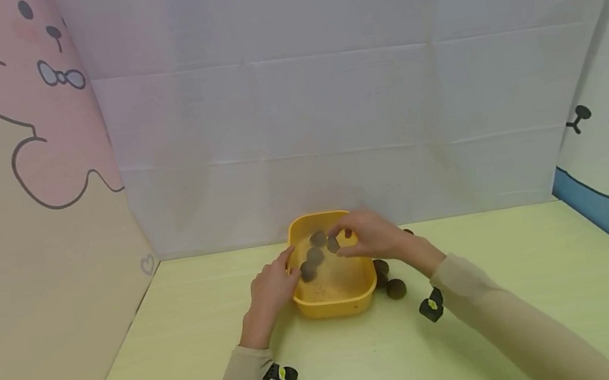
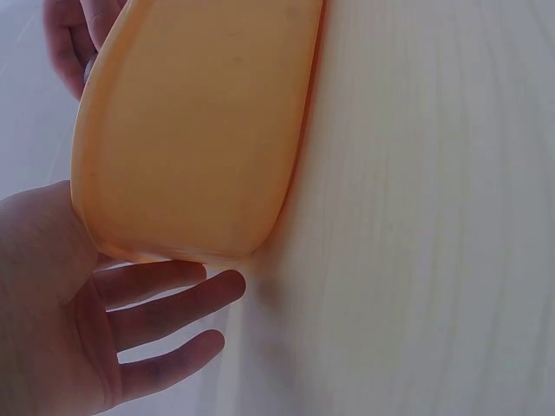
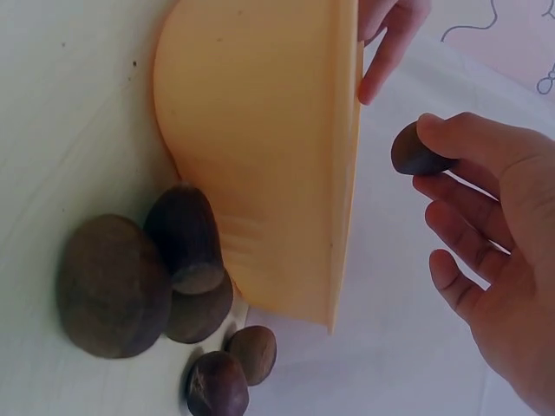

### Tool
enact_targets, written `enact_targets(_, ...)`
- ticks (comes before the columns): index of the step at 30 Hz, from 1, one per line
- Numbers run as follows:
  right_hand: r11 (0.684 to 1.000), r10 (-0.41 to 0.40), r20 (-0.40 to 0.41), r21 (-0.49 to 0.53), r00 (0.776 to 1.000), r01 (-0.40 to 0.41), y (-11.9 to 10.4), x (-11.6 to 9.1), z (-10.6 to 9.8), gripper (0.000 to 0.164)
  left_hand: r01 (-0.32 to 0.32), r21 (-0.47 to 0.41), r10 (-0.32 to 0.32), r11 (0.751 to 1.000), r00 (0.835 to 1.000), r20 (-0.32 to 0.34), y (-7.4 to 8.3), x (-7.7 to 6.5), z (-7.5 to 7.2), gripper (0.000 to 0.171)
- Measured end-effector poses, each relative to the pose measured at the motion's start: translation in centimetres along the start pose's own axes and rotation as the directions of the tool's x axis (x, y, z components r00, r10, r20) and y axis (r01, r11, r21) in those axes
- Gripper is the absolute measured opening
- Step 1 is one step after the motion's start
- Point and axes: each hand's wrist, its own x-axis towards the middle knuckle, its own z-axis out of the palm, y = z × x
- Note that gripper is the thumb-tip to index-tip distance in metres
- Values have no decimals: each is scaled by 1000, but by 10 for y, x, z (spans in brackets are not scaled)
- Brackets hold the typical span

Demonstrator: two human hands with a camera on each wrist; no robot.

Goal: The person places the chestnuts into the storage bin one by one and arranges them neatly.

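A yellow plastic basin [image 1: 339,307] stands on the table by the back wall, with three brown chestnuts [image 1: 314,255] lying along its left part. My left hand [image 1: 274,287] grips the basin's left rim. In the left wrist view its fingers [image 2: 178,312] reach along the outer wall, while the thumb is hidden behind the basin. Over the basin's right side, my right hand [image 1: 371,236] pinches one chestnut [image 3: 421,152] between thumb and fingertips. More chestnuts [image 3: 113,286] lie on the table against the basin's right wall, below my right hand.
The pale yellow-green table [image 1: 359,369] meets a white cloth wall [image 1: 351,108] just behind the basin. Side panels with cartoon animals [image 1: 52,125] stand left and right. A black wrist camera [image 1: 431,306] hangs under the right sleeve, another [image 1: 283,378] beside the left.
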Motion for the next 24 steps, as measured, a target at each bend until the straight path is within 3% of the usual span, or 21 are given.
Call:
enact_targets(15,980,-15,111,200,994,-7,-7,19,26,29,-12,5,12,1000,1000,-1,0,-1,0,54)
enact_targets(21,985,-3,143,169,990,-22,-7,27,39,27,-11,32,12,999,1000,-8,0,-1,0,52)
enact_targets(24,990,12,198,136,980,-40,-6,30,46,26,-14,34,14,999,1000,-6,1,-1,0,52)
